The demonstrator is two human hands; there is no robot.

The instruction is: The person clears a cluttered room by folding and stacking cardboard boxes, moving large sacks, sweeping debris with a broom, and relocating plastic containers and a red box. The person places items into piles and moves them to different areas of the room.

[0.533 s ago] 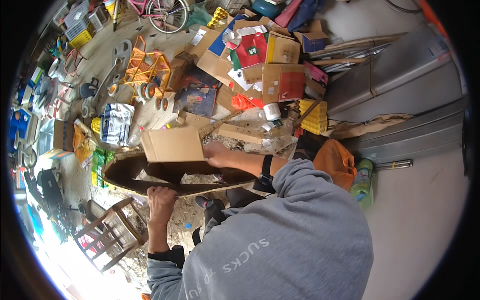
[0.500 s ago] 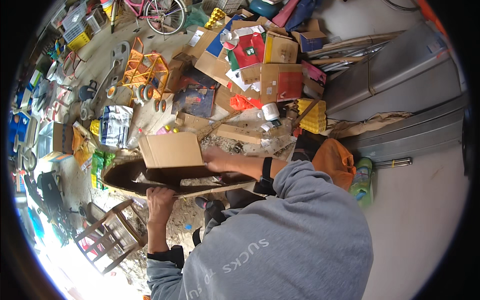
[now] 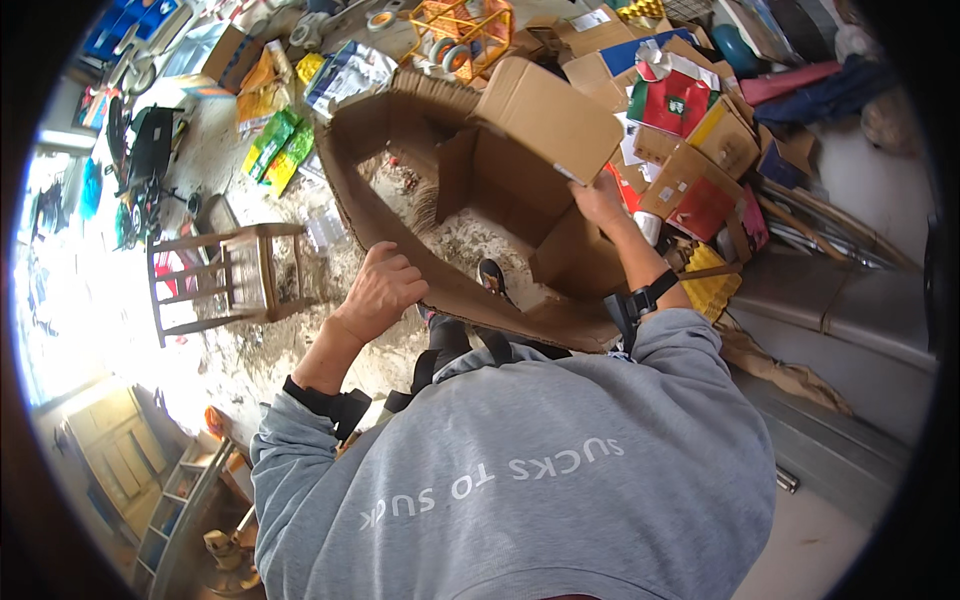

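Note:
A large brown cardboard box (image 3: 505,185) stands opened out in front of me, and the floor and one shoe show through it. My left hand (image 3: 380,290) is closed over its near left edge, fingers curled on the rim. At the box's far right side, my right hand (image 3: 603,205) is closed on cardboard just below a raised flap (image 3: 550,115). The fingertips of that hand are partly hidden. The near wall of the box comes close to my body.
A wooden chair (image 3: 235,275) is on the left. Green and yellow bags (image 3: 278,150) lie beyond it. Flattened boxes (image 3: 690,180) are piled at the far right, near a yellow egg tray (image 3: 712,290). An orange wheeled frame (image 3: 460,35) stands at the back.
My view has turned to the right. The box has spread from a narrow shape into a wide ring, and my hands are farther apart, both still on it.

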